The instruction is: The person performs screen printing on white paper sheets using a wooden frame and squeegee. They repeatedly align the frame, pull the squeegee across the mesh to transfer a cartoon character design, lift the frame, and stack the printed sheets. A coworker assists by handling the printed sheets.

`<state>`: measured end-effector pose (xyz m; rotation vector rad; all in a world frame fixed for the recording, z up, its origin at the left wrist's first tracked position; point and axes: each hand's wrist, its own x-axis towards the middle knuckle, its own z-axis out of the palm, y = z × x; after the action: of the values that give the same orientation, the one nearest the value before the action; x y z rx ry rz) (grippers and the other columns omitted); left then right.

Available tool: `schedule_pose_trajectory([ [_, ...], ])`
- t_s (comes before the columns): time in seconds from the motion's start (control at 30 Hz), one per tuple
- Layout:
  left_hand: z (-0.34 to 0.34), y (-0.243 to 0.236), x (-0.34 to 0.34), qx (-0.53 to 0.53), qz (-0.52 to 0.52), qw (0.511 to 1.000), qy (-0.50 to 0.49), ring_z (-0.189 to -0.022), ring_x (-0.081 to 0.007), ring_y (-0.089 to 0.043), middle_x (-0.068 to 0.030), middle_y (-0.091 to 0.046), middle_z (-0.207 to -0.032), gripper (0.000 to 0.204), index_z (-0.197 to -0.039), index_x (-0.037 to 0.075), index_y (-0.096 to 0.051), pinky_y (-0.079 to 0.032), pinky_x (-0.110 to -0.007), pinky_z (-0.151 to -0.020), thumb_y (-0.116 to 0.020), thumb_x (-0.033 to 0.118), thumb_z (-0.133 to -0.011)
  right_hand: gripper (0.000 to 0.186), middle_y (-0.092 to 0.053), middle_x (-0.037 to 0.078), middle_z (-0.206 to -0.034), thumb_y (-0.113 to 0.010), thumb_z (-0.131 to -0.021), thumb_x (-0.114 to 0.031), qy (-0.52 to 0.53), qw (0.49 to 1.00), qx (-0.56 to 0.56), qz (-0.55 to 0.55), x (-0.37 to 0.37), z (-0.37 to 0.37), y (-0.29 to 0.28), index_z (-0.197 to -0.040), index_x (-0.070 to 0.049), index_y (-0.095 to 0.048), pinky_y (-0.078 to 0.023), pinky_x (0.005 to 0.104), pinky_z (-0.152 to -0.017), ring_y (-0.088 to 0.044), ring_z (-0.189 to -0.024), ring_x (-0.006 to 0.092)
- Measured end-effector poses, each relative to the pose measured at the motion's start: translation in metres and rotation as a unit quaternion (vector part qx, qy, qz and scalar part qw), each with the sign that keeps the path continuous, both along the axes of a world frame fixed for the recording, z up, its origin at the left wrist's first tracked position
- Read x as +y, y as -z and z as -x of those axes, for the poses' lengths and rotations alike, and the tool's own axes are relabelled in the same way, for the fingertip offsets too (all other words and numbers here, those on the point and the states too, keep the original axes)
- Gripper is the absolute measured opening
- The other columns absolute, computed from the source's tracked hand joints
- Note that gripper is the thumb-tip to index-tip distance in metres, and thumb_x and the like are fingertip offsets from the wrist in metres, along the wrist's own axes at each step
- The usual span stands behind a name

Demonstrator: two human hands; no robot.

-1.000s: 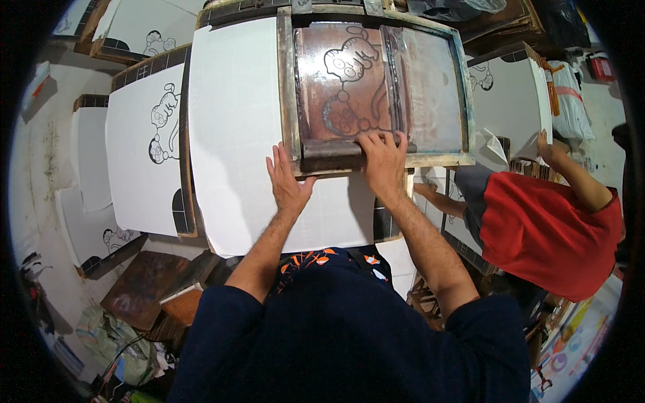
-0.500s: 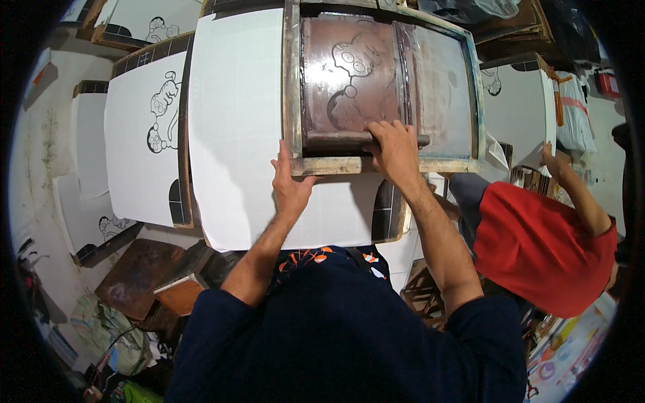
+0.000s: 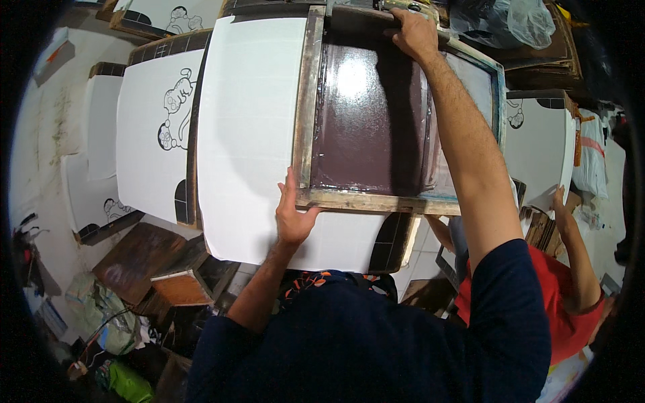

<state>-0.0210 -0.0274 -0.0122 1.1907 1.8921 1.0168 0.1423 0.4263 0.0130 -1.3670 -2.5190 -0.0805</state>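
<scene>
A wooden screen-printing frame [image 3: 307, 107] lies over a large white sheet [image 3: 248, 134]. Its mesh [image 3: 356, 134] has a glossy dark brown-purple surface, with a shadow across it. At the frame's far end, my right hand [image 3: 416, 39] is closed round the end of a dark squeegee [image 3: 359, 23], which spans the mesh from side to side. My left hand [image 3: 294, 218] presses on the near left corner of the frame, fingers stretched along its outer side and thumb spread along the front bar.
Left of me lies a white sheet with a black cartoon print [image 3: 158, 127] on a board. A person in a red shirt [image 3: 564, 309] at right touches another printed sheet [image 3: 537, 144]. Plastic bags [image 3: 497, 23] sit at the far right. Wooden boxes [image 3: 185, 285] stand low at left.
My right hand has carried the squeegee from the near end of the frame to the far end. The line drawing seen in the mesh no longer shows. The left hand stays at its corner.
</scene>
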Motion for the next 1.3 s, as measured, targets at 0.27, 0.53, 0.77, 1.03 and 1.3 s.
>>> schedule_pose_trajectory([
  [0.27, 0.001, 0.006, -0.003, 0.012, 0.011, 1.000, 0.003, -0.139, -0.0440, -0.050, -0.0290, -0.049, -0.151, 0.110, -0.162, 0.000, -0.019, -0.019, -0.057, -0.126, -0.083, -0.002, -0.072, 0.049, -0.062, 0.008, -0.101, -0.074, -0.064, 0.001, 0.004, 0.994, 0.106, 0.021, -0.195, -0.034, -0.012, -0.110, -0.014, -0.066, -0.043, 0.0465, -0.085, -0.057, -0.099, 0.0332],
  [0.53, 0.000, -0.026, 0.006, -0.050, -0.015, 0.999, -0.009, -0.135, -0.0382, -0.055, -0.0280, -0.052, -0.149, 0.112, -0.162, 0.000, -0.020, -0.042, -0.045, -0.116, -0.088, 0.005, -0.074, 0.051, -0.066, 0.004, -0.112, -0.082, -0.067, -0.012, 0.024, 0.994, 0.085, 0.070, -0.386, -0.060, -0.060, -0.116, -0.014, -0.067, -0.040, 0.0461, -0.100, -0.057, -0.111, 0.0279],
  [0.77, 0.008, -0.177, 0.049, -0.136, -0.193, 0.972, 0.007, -0.119, -0.0273, -0.066, -0.0230, -0.062, -0.138, 0.117, -0.163, -0.003, -0.016, -0.054, -0.036, -0.102, -0.091, 0.003, -0.072, 0.054, -0.065, 0.006, -0.092, -0.080, -0.072, -0.061, 0.036, 0.984, 0.096, -0.144, -0.326, -0.057, -0.171, -0.097, -0.014, -0.069, -0.043, 0.0452, -0.084, -0.062, -0.091, 0.0277],
  [1.03, 0.080, -0.244, 0.108, -0.028, -0.369, 0.928, 0.049, -0.109, -0.0262, -0.070, -0.0317, -0.055, -0.143, 0.106, -0.160, -0.008, -0.018, -0.057, -0.039, -0.096, -0.087, 0.021, -0.086, 0.066, -0.067, 0.008, -0.066, -0.076, -0.078, -0.071, 0.098, 0.975, 0.147, -0.136, -0.212, -0.029, -0.354, -0.080, -0.005, -0.075, -0.049, 0.0403, -0.058, -0.064, -0.060, 0.0226],
  [1.3, 0.226, -0.032, -0.095, -0.129, -0.044, 0.949, -0.284, -0.127, -0.0289, -0.058, -0.0243, -0.050, -0.150, 0.073, -0.159, -0.003, -0.023, -0.048, -0.039, -0.107, -0.063, 0.020, -0.104, 0.082, -0.073, 0.013, -0.079, -0.067, -0.075, -0.084, 0.168, 0.974, 0.118, -0.097, -0.166, -0.011, -0.413, -0.089, -0.004, -0.077, -0.052, 0.0417, -0.073, -0.070, -0.079, 0.0264],
])
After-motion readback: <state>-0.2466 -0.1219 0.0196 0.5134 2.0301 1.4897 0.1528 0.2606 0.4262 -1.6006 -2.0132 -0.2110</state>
